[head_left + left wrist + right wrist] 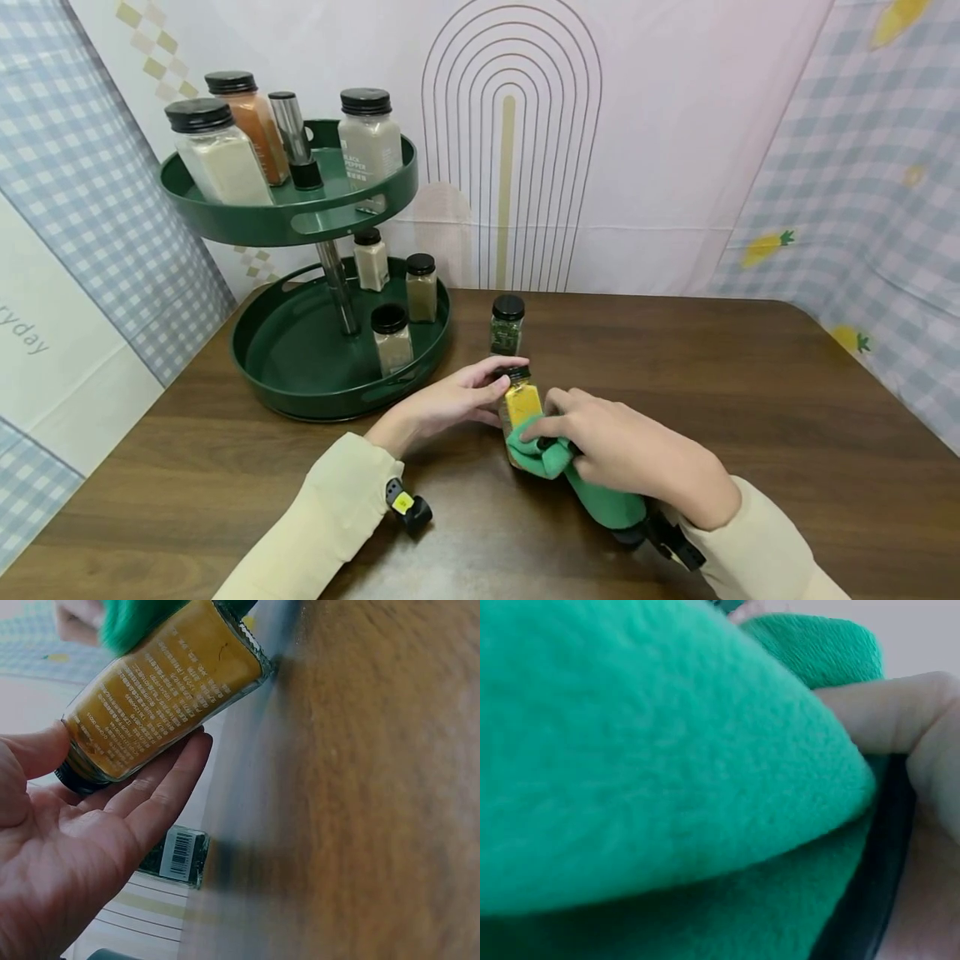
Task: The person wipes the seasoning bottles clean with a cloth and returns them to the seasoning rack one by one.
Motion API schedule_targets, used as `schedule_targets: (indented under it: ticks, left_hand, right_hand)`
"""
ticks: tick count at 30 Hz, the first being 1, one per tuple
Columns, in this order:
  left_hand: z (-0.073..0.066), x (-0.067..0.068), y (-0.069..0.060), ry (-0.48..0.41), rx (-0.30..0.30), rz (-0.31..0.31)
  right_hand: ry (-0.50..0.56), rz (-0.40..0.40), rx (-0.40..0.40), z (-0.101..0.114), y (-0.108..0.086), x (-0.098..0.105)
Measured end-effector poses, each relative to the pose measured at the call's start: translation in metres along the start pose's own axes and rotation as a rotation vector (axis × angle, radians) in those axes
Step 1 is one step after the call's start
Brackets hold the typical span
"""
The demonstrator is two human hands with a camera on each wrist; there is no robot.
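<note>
A glass jar of yellow powder [522, 403] with a black lid stands tilted over the table, its lid end held between the thumb and fingers of the left hand [457, 397]. In the left wrist view the printed side of the yellow jar [154, 697] faces the camera above the left palm [82, 840]. The right hand [622, 446] grips a bunched green cloth [542, 454] against the jar's lower part. Green cloth [652, 750] fills most of the right wrist view, with the right hand's fingers [900, 712] at its edge.
Behind the yellow jar stands a jar of green herbs [506, 327]. A green two-tier rack [330, 404] at the left holds several black-lidded jars and a silver-and-black cylinder [294, 137]. The brown table [750, 375] extends to the right.
</note>
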State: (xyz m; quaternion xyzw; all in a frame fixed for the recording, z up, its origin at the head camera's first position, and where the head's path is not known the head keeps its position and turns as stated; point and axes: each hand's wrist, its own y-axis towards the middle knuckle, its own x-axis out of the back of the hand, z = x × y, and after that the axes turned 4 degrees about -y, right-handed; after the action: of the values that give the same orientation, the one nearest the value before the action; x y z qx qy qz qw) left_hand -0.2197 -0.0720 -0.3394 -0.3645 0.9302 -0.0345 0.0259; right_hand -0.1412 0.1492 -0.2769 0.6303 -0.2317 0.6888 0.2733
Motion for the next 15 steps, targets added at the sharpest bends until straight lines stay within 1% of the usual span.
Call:
schedule_targets:
  ticks: [3,5,8,11,13,15]
  left_hand:
    - [-0.0007,0.0006,-0.0013,-0.002,0.001,-0.003]
    - [-0.0013,0.0009,-0.0021,-0.004,-0.010,-0.002]
    - [-0.0025,0.0014,-0.0031,-0.002,-0.037,-0.005]
    - [-0.0036,0.0019,-0.0034,0.006,-0.047,-0.012]
    - [-0.0043,0.0025,-0.0031,0.015,-0.041,-0.016]
    - [-0.0052,0.0030,-0.0026,0.016,-0.034,-0.014]
  right_hand:
    - [0.030,0.085,-0.005,0.0025,-0.0005,0.0011]
    - [0.043,0.141,-0.016,0.0035,-0.0003,0.0000]
    - [0.076,0.235,-0.055,0.0041,0.0009,-0.0024]
    - [0.113,0.288,-0.087,0.0023,0.0010,-0.0022]
    - [0.129,0.269,-0.077,-0.0011,-0.0005,0.0006]
    - [0.113,0.192,-0.046,-0.0057,-0.0030,0.0046]
